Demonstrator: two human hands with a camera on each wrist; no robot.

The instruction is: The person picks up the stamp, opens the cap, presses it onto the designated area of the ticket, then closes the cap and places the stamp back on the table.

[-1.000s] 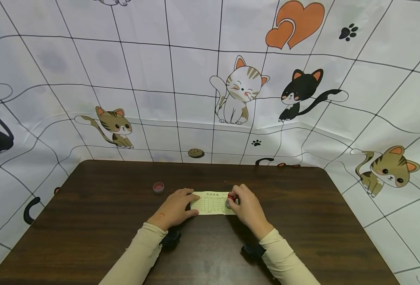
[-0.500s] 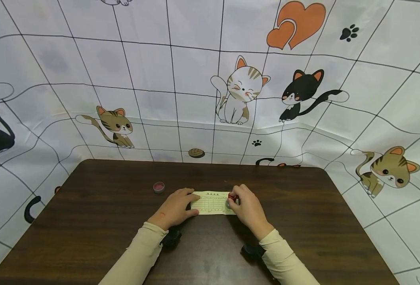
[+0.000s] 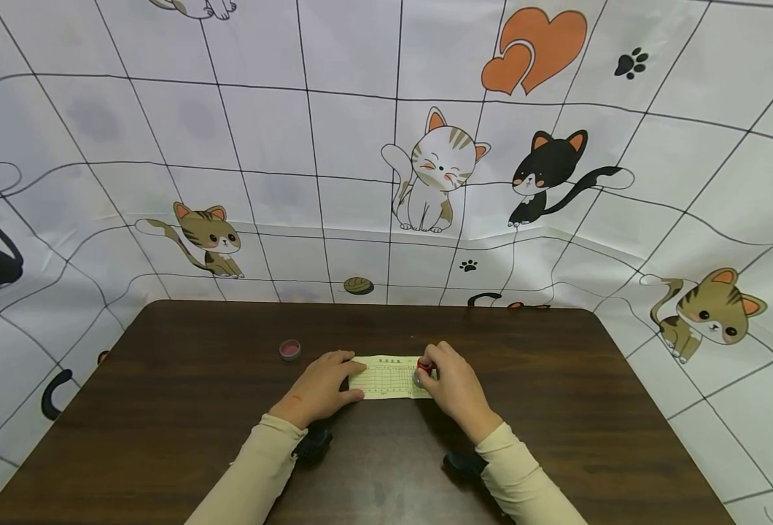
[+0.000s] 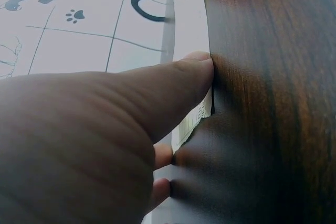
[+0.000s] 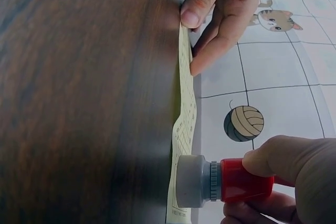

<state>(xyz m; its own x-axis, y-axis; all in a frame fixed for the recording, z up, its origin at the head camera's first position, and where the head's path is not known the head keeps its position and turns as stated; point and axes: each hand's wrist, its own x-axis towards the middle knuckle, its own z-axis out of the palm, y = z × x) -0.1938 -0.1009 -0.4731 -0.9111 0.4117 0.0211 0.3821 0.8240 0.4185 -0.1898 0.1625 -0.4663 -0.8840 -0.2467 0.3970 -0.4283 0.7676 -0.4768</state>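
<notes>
A pale green printed form (image 3: 386, 377) lies on the dark wooden table, ruled with a grid. My left hand (image 3: 321, 384) rests on its left end, thumb and fingers spread and pressing the paper; the thumb (image 4: 178, 85) lies along the near edge in the left wrist view. Over the form's right end, my right hand (image 3: 455, 383) grips the red handle of a round stamp (image 5: 226, 180) between thumb and fingers. The stamp's grey head meets the paper in the right wrist view, and its face is hidden against it.
A small round container (image 3: 289, 350), red inside, sits on the table (image 3: 183, 408) behind my left hand. Dark wrist-worn devices (image 3: 313, 445) hang under both forearms. A white sheet with cartoon cats (image 3: 435, 175) rises behind the table's back edge.
The head view has shifted slightly. Both hands, the stamp and the form keep their places relative to one another.
</notes>
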